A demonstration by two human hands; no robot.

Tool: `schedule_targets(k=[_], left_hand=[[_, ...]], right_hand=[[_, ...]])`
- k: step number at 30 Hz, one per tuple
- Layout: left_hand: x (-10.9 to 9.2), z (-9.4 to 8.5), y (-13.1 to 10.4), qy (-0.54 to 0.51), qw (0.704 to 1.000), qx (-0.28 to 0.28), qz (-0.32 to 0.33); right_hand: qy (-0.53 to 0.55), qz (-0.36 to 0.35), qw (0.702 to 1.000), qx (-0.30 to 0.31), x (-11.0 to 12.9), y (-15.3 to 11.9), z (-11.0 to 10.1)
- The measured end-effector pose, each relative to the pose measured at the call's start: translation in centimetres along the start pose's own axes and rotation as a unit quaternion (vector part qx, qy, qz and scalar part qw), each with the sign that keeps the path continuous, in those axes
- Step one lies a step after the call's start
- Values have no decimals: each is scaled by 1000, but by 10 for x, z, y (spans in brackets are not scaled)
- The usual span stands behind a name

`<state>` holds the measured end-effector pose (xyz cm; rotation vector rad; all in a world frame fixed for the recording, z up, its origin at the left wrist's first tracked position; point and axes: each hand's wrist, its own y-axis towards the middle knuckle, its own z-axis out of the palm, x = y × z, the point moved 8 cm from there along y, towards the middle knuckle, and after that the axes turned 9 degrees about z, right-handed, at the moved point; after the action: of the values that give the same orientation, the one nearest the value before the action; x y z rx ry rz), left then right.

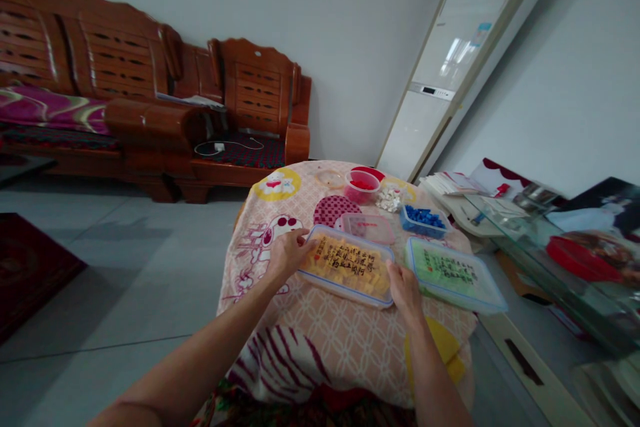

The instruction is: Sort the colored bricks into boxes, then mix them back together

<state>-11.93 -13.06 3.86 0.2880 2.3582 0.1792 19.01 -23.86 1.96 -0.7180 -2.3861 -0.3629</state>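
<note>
Between my two hands is a flat clear plastic box [350,267] with a blue-edged lid, black writing on top and yellow pieces inside. My left hand [289,253] grips its left end, and my right hand [404,287] grips the right end. Just right of it lies a similar box [450,273] with green contents and the same kind of writing. Behind the yellow box sits a pinkish clear lid or flat box [367,228]. Farther back are an uncovered tub of blue pieces [425,221], a heap of white pieces [390,199] and a pink bowl [362,188] holding red pieces.
A patterned cloth [345,327] covers the round table. A glass-topped stand [555,260] with a red basin [583,259] is close on the right. Wooden seats [255,93] line the wall at the back left, and a tall white air conditioner [440,60] stands behind.
</note>
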Motion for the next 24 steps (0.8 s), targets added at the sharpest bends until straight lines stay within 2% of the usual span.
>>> schedule_targets(k=[4, 7, 12, 18, 21, 24], left_hand=[[2, 2, 0, -15, 1000, 5, -6], [3, 4, 1, -16, 1000, 7, -21], [4, 8, 1, -52, 999, 3, -1], [7, 7, 0, -65, 998, -10, -14], [7, 8, 1, -52, 998, -13, -9], [12, 10, 0, -90, 996, -25, 1]], right_hand=[[53, -1, 998, 15, -4, 1, 4], [54, 18, 998, 29, -5, 2, 6], [45, 26, 998, 34, -8, 3, 7], [129, 16, 988, 79, -12, 9, 18], [131, 7, 989, 70, -8, 6, 13], [123, 25, 991, 49, -9, -2, 6]])
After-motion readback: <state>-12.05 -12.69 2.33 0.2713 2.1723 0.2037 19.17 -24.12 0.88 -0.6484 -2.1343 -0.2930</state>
